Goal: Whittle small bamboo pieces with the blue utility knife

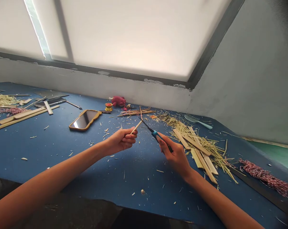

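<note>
My left hand (122, 140) is closed in a pinch on a thin bamboo stick (136, 127) that points up and to the right. Just to its right, my right hand (174, 156) grips a knife (151, 130) with a blue and black handle. The dark blade reaches up-left and its tip meets the stick's far end. Both hands hover over the blue table (86, 168), which is littered with pale shavings.
A phone in a tan case (84, 120) lies left of centre. Bamboo strips and shavings (198, 148) are heaped on the right, with red-white twine (265, 175) beyond. Longer slats (24, 114) lie far left. A pink toy (118, 100), more sticks (136, 111) and a teal brush (196, 120) sit by the wall.
</note>
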Demonstrator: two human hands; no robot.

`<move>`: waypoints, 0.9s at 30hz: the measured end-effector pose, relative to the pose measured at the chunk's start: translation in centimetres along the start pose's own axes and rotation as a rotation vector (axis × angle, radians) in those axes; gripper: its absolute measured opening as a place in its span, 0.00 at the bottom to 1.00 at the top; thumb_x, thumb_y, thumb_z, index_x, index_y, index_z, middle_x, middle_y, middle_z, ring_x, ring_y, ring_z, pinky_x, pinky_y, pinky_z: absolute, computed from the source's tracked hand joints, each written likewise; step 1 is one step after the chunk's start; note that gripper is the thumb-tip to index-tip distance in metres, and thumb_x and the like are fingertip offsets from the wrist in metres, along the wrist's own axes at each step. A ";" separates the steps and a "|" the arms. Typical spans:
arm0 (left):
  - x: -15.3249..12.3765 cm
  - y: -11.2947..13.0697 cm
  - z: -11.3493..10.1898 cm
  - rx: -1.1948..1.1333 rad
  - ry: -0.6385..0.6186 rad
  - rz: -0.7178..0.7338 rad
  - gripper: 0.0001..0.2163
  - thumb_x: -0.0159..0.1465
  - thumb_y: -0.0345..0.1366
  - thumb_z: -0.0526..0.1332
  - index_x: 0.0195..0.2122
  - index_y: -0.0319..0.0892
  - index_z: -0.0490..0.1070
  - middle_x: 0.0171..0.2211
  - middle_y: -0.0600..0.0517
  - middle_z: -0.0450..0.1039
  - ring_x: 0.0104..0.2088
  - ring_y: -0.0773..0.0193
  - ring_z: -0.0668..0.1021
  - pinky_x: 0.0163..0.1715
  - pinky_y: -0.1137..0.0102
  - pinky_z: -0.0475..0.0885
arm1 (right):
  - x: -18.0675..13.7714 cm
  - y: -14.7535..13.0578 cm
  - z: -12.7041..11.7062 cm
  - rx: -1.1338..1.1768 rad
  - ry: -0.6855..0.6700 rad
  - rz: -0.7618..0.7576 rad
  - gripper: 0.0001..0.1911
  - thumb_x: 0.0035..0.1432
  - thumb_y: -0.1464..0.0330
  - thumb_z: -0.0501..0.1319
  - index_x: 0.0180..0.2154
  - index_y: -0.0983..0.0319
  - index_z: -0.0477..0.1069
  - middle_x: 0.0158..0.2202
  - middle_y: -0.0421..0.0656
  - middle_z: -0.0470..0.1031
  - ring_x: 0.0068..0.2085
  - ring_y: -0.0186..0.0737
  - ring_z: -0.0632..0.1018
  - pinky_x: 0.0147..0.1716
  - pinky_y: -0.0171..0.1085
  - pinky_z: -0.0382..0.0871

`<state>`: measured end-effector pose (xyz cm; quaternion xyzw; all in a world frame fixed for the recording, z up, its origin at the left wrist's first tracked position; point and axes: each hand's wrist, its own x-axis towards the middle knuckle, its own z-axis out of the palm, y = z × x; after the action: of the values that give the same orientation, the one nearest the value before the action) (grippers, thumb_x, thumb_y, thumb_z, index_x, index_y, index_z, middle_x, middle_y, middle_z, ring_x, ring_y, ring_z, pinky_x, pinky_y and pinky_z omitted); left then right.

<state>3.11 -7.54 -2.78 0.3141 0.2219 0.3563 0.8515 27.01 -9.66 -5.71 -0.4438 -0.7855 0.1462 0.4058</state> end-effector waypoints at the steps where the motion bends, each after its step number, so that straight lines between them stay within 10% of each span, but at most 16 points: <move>1: -0.1 0.2 -0.1 -0.064 -0.025 -0.062 0.09 0.67 0.30 0.52 0.28 0.37 0.62 0.18 0.61 0.48 0.14 0.79 0.54 0.13 0.83 0.50 | 0.0 0.0 0.0 -0.009 -0.001 -0.010 0.21 0.65 0.61 0.50 0.55 0.59 0.67 0.29 0.40 0.74 0.24 0.31 0.69 0.24 0.31 0.65; 14: -0.7 0.9 0.2 -0.260 -0.147 -0.158 0.09 0.68 0.34 0.52 0.31 0.36 0.64 0.17 0.60 0.50 0.15 0.77 0.59 0.13 0.82 0.54 | -0.3 -0.3 0.0 -0.031 -0.016 -0.043 0.21 0.64 0.63 0.51 0.56 0.59 0.66 0.32 0.43 0.77 0.27 0.33 0.74 0.23 0.32 0.67; 27: -0.7 0.4 1.1 0.198 -0.105 0.029 0.17 0.68 0.45 0.50 0.38 0.35 0.69 0.21 0.60 0.43 0.18 0.76 0.48 0.16 0.82 0.51 | -0.4 -0.7 -0.2 -0.040 -0.005 -0.029 0.21 0.65 0.62 0.51 0.56 0.59 0.67 0.29 0.41 0.75 0.23 0.31 0.70 0.22 0.31 0.64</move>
<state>3.12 -8.28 -1.67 0.4180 0.2063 0.3281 0.8216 26.88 -10.41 -5.32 -0.4399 -0.7957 0.1258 0.3969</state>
